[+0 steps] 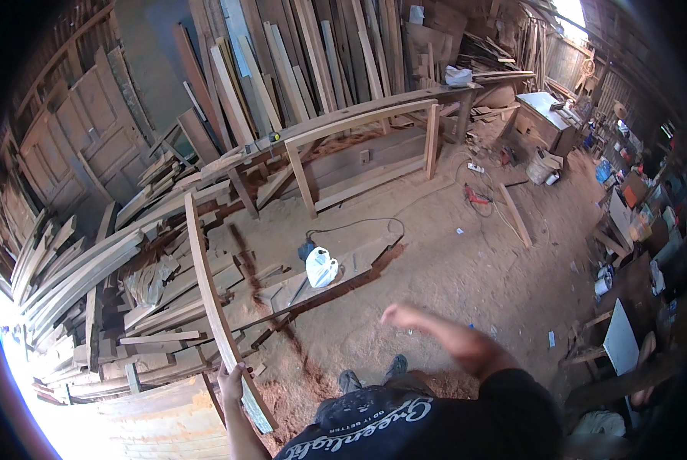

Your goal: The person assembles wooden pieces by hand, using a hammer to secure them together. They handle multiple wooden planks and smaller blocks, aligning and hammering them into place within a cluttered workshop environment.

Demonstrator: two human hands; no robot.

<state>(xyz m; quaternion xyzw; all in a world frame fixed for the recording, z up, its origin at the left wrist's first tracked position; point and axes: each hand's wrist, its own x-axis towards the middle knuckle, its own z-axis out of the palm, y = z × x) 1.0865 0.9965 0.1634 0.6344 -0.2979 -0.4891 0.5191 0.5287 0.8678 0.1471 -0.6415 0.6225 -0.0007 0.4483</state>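
Observation:
My left hand (pixel 234 381) is closed around a long, pale wooden beam (pixel 210 295) near its close end. From there the beam stretches away toward the stacked lumber, passing over several loose boards. My right hand (pixel 396 314) is held out over the dirt floor, touching nothing that I can see; its fingers are blurred and I cannot make out how they are set. Ahead of it, a white plastic bag (pixel 322 268) rests on a low plank (pixel 353 264), beside a dark corded tool (pixel 306 251).
A rectangular wooden frame (pixel 301 184) leans against a long bench (pixel 343 115) holding a yellow tape measure (pixel 274 137). Piled boards (pixel 83 268) crowd the left. A red power tool (pixel 475 198) and its cord lie on the floor near a loose plank (pixel 517 216). Clutter lines the right.

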